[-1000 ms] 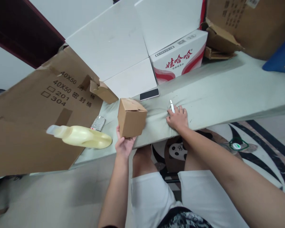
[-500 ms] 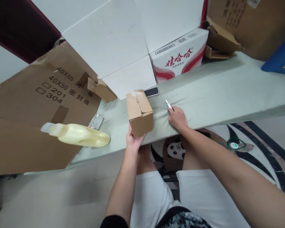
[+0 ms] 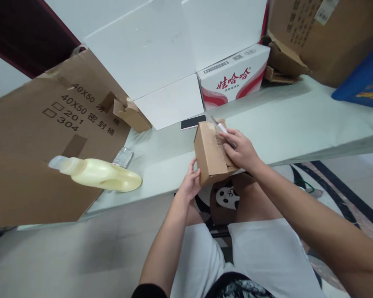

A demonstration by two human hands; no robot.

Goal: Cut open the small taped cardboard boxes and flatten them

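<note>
A small brown cardboard box (image 3: 209,155) is tilted at the front edge of the cloth-covered table. My left hand (image 3: 191,182) grips it from its left side and below, some fingers hidden behind it. My right hand (image 3: 243,151), above the box's right part, is closed round a white-handled utility knife (image 3: 223,129). The knife's thin blade points up and left over the taped far end; whether it touches the cardboard I cannot tell. Just behind the box lies a black-screened phone (image 3: 193,122).
To the left, a pale yellow bottle (image 3: 102,174) stands near a silvery packet (image 3: 123,157). Large cardboard (image 3: 34,165) leans there. A white and red carton (image 3: 233,78) stands at the back, and a blue container (image 3: 362,85) sits at the right on the green-grey tablecloth (image 3: 301,120).
The box has moved right and been turned and tilted by my left hand. My right hand has lifted the knife off the tablecloth and brought it over the box. More of the phone shows.
</note>
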